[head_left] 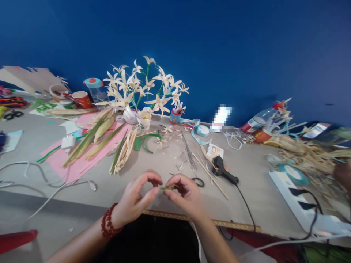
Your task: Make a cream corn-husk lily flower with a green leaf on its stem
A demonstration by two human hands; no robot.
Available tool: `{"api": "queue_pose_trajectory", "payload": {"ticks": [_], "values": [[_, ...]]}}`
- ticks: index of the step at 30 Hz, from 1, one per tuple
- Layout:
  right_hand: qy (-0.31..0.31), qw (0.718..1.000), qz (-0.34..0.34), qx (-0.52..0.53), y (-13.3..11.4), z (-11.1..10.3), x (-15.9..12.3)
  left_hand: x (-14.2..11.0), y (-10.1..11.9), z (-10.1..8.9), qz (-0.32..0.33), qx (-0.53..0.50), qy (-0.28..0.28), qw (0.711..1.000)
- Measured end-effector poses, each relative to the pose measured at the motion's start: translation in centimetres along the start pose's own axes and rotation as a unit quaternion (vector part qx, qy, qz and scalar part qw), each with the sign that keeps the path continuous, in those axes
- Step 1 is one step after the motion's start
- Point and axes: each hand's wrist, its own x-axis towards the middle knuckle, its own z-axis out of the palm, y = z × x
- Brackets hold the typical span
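In front of my body, just above the table's near edge, a thin greenish strip (168,187), perhaps a piece of husk or a stem, is held between both hands. My right hand (189,195) is closed around it, pinching with thumb and fingers. My left hand (138,193), with red beads on the wrist, is closed at the strip's left end, thumb and forefinger tips nearly together. Dark-handled scissors (197,182) lie just behind the right hand. A bundle of pale husk strips (126,149) rests beyond the left hand.
Pale husk flowers (148,86) on green stems stand in cups at the back. A black glue gun (225,171) with a cord lies to the right, near a white power strip (293,204). Green husks lie on pink paper (59,160) at left. Another person's hand (342,175) shows at far right.
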Motion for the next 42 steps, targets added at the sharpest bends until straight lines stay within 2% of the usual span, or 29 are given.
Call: {"api": "queue_pose_trajectory", "payload": {"ticks": [3,7,10,15,19,24,28,33,36,40,42], "values": [[0.008,0.999,-0.025,-0.024,0.2,0.1,0.0,0.5,0.5,-0.3,-0.02,-0.018,-0.064,0.998],[0.015,0.997,-0.054,-0.061,0.4,0.2,-0.1,0.9,0.6,-0.3,-0.12,-0.165,-0.112,0.972],[0.006,0.993,-0.082,-0.09,0.2,0.1,-0.2,1.0,0.4,-0.1,-0.153,-0.206,-0.104,0.961],[-0.026,0.979,-0.146,-0.137,-0.4,-0.1,-0.1,1.1,0.5,-0.1,-0.161,-0.171,-0.083,0.969],[-0.033,0.984,-0.143,-0.097,-0.3,-0.2,0.2,1.0,0.6,-0.2,-0.171,-0.17,-0.096,0.966],[-0.031,0.987,-0.109,-0.114,0.2,-0.2,0.0,0.7,0.4,-0.2,-0.217,-0.237,-0.098,0.942],[-0.037,0.981,-0.124,-0.144,0.2,-0.2,-0.1,0.7,0.5,-0.2,-0.212,-0.234,-0.097,0.944],[-0.038,0.971,-0.157,-0.177,0.1,-0.1,-0.1,0.9,0.6,-0.2,-0.192,-0.156,-0.095,0.964],[-0.043,0.975,-0.151,-0.154,0.3,-0.2,-0.1,1.0,0.7,-0.1,-0.179,-0.114,-0.084,0.974],[-0.035,0.988,-0.12,-0.087,1.0,-0.3,-0.2,0.9,0.9,-0.1,-0.194,-0.132,-0.103,0.967],[-0.028,0.992,-0.11,-0.056,1.3,-0.3,-0.3,0.9,1.0,-0.2,-0.18,-0.113,-0.1,0.972]]}}
